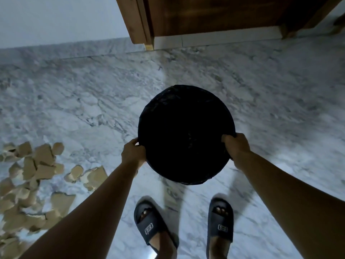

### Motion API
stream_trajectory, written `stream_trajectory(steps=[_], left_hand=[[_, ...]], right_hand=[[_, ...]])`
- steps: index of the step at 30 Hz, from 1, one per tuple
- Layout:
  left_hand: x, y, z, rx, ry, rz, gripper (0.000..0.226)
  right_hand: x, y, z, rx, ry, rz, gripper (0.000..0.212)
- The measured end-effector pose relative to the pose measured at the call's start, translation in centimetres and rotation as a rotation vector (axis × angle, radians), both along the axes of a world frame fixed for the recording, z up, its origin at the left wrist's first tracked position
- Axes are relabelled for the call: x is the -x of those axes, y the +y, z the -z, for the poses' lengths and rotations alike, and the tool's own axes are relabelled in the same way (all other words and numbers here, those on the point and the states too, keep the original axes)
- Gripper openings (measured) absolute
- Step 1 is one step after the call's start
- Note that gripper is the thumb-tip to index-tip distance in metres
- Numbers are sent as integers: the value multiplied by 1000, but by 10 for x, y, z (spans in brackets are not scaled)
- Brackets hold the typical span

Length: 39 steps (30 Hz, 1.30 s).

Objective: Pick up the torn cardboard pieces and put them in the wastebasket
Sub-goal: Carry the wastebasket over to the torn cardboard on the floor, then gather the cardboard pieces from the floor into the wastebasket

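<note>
A round black wastebasket point(186, 94) with a dark liner is held above the marble floor in front of me; its inside is too dark to see into. My left hand point(133, 153) grips its rim on the left side. On the right side, my right hand point(236, 146) grips the rim with fingers curled over the edge. Several torn brown cardboard pieces point(35, 169) lie scattered on the floor at the lower left, beside my left forearm.
My two feet in dark slide sandals point(220, 221) stand on the white-grey marble floor point(93, 86) below the basket. A brown wooden door and its frame point(186, 15) stand at the top, with a pale wall to the left.
</note>
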<state>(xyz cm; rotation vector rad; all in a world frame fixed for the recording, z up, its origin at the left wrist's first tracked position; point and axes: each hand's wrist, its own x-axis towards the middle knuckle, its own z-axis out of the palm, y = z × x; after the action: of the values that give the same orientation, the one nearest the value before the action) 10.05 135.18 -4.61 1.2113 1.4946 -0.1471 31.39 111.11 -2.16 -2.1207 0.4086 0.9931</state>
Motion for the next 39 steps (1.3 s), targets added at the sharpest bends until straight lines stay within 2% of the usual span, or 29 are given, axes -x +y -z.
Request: stream_trajectory(steps=[2, 5, 7, 10, 15, 19, 23, 28, 32, 39], left_hand=[[-3, -2, 10, 12, -8, 4, 66], [-13, -14, -10, -3, -4, 51, 83], [-19, -25, -33, -51, 27, 135, 77], [-19, -35, -63, -155, 93, 253, 67], [-2, -44, -163, -261, 114, 323, 70], [32, -50, -277, -373, 107, 292, 68], [97, -69, -378, -434, 102, 247, 66], [209, -111, -457, -472, 125, 163, 63], [321, -159, -488, -489, 144, 93, 61], [544, -267, -502, -492, 205, 6, 59]], right_hand=[[0, 3, 6, 0, 52, -60, 55], [6, 8, 1, -28, 82, -123, 78], [10, 9, -6, 3, 48, -188, 87], [19, 7, -34, 44, -15, -332, 80], [34, 19, -130, 26, 65, -564, 80], [57, 47, -245, 13, -3, -809, 78], [118, 71, -352, -30, -124, -1062, 73], [235, 71, -445, -122, -210, -1389, 65], [335, 43, -476, -136, -265, -1536, 65], [503, -24, -484, -124, -316, -1777, 59]])
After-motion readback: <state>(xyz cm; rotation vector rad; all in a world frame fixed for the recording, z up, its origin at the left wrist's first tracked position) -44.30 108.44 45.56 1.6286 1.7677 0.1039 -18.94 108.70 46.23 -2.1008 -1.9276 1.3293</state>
